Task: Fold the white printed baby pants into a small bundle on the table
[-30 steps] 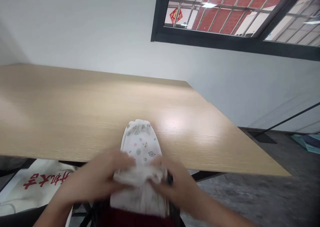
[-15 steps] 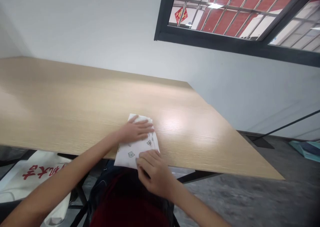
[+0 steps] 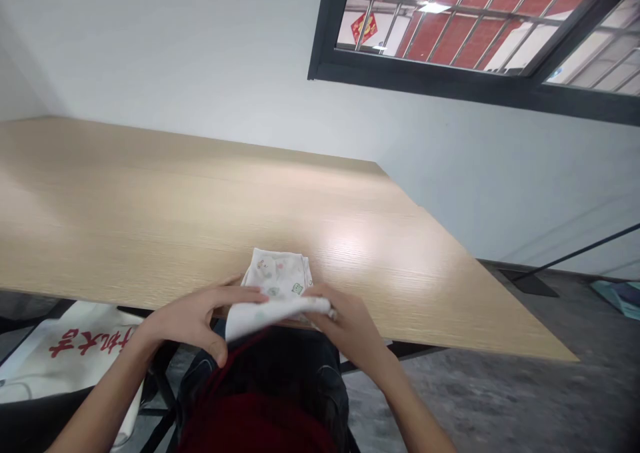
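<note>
A white cloth with small printed cartoon motifs (image 3: pixel 277 273) lies folded on the table near its front edge. Its near flap (image 3: pixel 270 320) is lifted off the stack and curves toward me. My left hand (image 3: pixel 205 314) grips the flap's left end between thumb and fingers. My right hand (image 3: pixel 340 313) pinches its right end. The flap hides the cloth's near part, and both hands are just above the tabletop.
The light wood table (image 3: pixel 150 206) has a sharp corner at the right, with grey floor (image 3: pixel 475 400) below. A white tote bag with red characters (image 3: pixel 85 350) lies at lower left. My dark trousers (image 3: pixel 270 373) sit under the table edge. A barred window (image 3: pixel 450 26) is high on the wall.
My hands have gone from pressing flat on the cloth to lifting its near edge. The cloth bundle sits a little nearer the table edge and shows a different printed face.
</note>
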A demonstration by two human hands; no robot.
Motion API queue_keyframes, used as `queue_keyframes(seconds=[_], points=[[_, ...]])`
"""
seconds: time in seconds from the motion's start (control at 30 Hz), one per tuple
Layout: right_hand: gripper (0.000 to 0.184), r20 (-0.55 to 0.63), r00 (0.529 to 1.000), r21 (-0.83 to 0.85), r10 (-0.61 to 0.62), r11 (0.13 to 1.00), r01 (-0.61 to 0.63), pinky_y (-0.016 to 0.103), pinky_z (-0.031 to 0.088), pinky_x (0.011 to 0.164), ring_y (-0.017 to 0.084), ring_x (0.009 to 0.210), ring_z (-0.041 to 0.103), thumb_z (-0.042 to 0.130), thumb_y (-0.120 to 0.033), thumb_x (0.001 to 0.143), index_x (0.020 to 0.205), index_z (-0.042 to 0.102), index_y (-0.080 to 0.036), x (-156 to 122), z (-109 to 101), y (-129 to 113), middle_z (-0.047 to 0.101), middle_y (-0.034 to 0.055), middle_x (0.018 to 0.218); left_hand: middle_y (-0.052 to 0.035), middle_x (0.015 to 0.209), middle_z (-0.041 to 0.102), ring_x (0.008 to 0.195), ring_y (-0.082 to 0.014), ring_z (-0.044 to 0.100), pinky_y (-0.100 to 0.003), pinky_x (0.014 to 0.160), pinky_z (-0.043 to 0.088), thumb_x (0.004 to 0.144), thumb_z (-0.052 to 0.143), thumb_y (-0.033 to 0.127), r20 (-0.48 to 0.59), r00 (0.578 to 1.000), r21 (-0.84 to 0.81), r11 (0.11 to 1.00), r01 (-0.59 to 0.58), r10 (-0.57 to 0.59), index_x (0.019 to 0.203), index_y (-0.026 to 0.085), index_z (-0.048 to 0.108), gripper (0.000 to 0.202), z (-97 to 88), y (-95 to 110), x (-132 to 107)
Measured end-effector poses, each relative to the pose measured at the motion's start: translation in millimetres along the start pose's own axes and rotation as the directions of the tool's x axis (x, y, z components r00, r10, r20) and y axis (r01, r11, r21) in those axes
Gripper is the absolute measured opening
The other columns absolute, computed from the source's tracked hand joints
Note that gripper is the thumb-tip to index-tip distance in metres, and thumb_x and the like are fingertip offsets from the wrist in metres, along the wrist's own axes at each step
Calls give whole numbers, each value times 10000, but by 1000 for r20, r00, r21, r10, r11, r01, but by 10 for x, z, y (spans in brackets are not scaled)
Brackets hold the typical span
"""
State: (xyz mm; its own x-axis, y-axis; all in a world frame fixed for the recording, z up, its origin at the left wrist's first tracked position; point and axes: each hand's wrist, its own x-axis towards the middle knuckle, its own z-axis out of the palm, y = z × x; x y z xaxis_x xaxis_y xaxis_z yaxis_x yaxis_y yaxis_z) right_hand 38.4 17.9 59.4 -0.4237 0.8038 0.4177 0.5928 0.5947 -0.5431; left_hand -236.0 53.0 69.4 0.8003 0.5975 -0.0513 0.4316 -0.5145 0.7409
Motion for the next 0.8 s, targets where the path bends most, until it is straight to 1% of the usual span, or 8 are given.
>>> queue_keyframes(seconds=[0.13,0.23,0.3,0.33,0.4,0.5,0.67,0.8], points=[[278,-53,927,72,371,928,-367,176,441,604,82,673,556,460,-401,842,961,587,-184,404,-20,14,610,5,775,-94,1204,584,1078,-279,553,-398,909,442,709,574,609,-233,954,-228,965,133,-187,1197,193,551,641,37,-19,186],[387,-111,880,-148,462,868,-475,291,481,747,167,875,568,421,-350,860,1176,516,-147,659,150,14,582,101,1016,-118,1056,632,930,-243,608,-376,807,491,845,440,487,-602,698,-248,922,298,-387,1162,121,530,493,173,-10,487],[409,-212,910,-322,357,854,-410,397,437,900,228,1082,496,374,-286,877,1253,474,-158,693,288,-32,491,134,1212,-168,1191,546,1061,-252,550,-389,883,458,852,457,402,-821,507,-84,934,348,-263,1288,90,395,539,283,17,630],[409,-234,937,-389,261,858,-336,443,385,973,240,1167,436,346,-276,888,1267,467,-183,668,341,-59,443,116,1284,-182,1286,470,1158,-263,483,-408,945,414,855,462,368,-867,478,54,925,376,-144,1334,105,340,559,335,30,660],[412,-184,980,-473,75,868,-155,491,280,1064,235,1263,341,312,-312,904,1285,448,-237,556,392,-83,379,42,1364,-139,1427,313,1301,-277,317,-450,1036,309,884,426,323,-817,575,335,848,412,43,1362,202,333,502,422,41,620],[458,-56,998,-509,6,860,-34,459,312,1060,232,1282,324,346,-403,892,1313,412,-238,295,326,2,354,-7,1387,-74,1470,257,1328,-273,275,-481,1049,284,926,335,320,-652,758,497,750,437,-9,1344,292,375,420,477,-17,373],[272,-496,866,-370,56,889,-269,292,443,868,129,991,528,388,-161,863,1070,564,-149,-169,277,33,599,48,1070,-198,1370,391,1291,-295,335,-478,1038,308,920,294,389,-694,688,318,768,555,-210,1312,71,396,515,250,-140,253],[306,-398,912,-392,-98,917,-72,341,382,964,145,1088,490,436,-137,823,1101,557,-181,-205,524,-167,579,30,1122,-114,1346,448,1245,-210,406,-373,1057,313,915,311,392,-634,751,182,908,378,-185,1310,119,396,488,-19,-59,730]])
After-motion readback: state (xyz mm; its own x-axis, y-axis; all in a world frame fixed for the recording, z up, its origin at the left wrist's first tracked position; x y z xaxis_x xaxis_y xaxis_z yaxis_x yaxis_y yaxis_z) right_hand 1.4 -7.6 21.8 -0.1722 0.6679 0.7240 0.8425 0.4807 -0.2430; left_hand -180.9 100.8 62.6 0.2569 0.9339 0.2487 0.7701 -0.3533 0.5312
